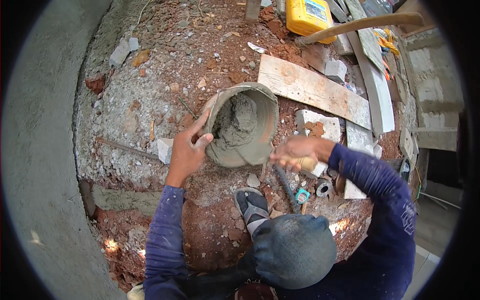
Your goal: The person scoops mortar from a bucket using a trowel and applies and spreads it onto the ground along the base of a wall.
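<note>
A mortar-smeared bucket (273, 117) stands tilted on the ground in front of me, its mouth turned toward me. Wet grey mortar (237, 122) lies inside, heaped against the far and left side. My left hand (189, 149) grips the bucket's left rim, thumb on the lip and fingers along the outer wall. At the bucket's near right side, my right hand (295, 151) is closed around the wooden handle of a trowel (306, 163). The trowel's blade reaches over the near rim into the bucket; mortar on it and blur make its outline hard to see.
A plank (315, 90), white block pieces (320, 125) and a yellow jerrycan (310, 20) lie to the right and far right, with a long curved wooden handle (370, 26). A teal tape measure (302, 195) sits near my sandalled foot (252, 204). A plastered wall (40, 150) runs along the left.
</note>
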Tool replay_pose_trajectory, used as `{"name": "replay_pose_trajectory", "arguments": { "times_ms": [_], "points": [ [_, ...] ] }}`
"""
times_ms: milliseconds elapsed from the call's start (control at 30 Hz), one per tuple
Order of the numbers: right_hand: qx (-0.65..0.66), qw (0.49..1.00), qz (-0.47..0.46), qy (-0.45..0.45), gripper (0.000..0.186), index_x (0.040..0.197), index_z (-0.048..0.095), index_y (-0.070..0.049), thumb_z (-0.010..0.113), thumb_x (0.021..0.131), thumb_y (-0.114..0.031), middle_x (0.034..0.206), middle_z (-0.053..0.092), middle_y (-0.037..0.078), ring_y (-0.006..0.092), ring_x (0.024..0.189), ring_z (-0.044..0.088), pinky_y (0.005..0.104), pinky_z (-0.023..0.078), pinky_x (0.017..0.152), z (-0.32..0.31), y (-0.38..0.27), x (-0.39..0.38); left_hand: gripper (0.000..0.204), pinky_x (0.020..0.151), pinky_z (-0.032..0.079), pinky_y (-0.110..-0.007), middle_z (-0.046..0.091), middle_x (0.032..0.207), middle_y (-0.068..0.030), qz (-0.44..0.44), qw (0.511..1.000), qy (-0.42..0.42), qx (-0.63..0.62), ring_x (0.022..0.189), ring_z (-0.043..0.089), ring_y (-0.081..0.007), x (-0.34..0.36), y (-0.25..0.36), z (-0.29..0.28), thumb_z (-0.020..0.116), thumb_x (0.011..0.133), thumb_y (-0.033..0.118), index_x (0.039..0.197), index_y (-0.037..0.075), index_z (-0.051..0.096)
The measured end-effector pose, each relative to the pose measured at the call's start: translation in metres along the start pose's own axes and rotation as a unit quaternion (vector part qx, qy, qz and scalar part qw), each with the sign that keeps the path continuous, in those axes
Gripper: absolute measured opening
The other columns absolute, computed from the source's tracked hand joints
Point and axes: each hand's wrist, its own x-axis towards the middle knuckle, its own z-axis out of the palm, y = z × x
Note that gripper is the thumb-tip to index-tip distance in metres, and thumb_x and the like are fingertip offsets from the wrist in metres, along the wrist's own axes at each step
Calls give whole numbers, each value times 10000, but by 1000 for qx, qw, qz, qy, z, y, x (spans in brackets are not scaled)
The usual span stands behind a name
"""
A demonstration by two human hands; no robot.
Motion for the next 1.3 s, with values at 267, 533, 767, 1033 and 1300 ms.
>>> {"name": "replay_pose_trajectory", "arguments": {
  "times_ms": [267, 533, 767, 1033, 1300],
  "points": [
    [-681, 637, -220, 285, 285, 875, 607, 73, 637, 755, -184, 692, 620, 234, 400, 658, 636, 494, 526, 628, 0, -71, 13, 607, 805, 451, -261, 548, 807, -3, -12, 999, -39, 0, 757, 500, -114, 16, -2, -21, 652, 869, 50, 1452, 109, 495],
    [-722, 503, -370, 300, 158, 765, 560, 3, 583, 811, -146, 703, 629, 233, 390, 697, 653, 451, 536, 661, -9, -52, 22, 612, 840, 493, -281, 656, 974, -12, -85, 994, -64, -35, 863, 579, -103, 25, -5, -30, 685, 886, 80, 1455, 36, 465],
    [-874, 272, -346, 207, 257, 842, 614, 41, 475, 947, -148, 684, 615, 100, 257, 650, 638, 398, 524, 602, 26, -81, 2, 613, 777, 488, -278, 679, 956, -29, -42, 997, -68, -2, 786, 558, -93, 29, 10, -28, 676, 875, 50, 1453, 49, 472],
    [-809, 344, -294, 375, 189, 990, 546, 73, 525, 895, -88, 793, 638, 144, 243, 649, 675, 352, 532, 527, 14, -34, -15, 620, 796, 467, -268, 617, 822, -5, 4, 999, -16, 29, 742, 516, -101, 21, -7, -21, 636, 865, 24, 1455, 153, 500],
    [-760, 473, -348, 279, 331, 1111, 506, 126, 477, 933, -152, 621, 571, 195, 359, 537, 579, 488, 480, 511, 29, -2, 6, 611, 733, 444, -323, 523, 782, -49, 27, 998, -24, 53, 730, 486, -161, 15, -14, -26, 665, 849, 53, 1431, 191, 536]
  ]
}}
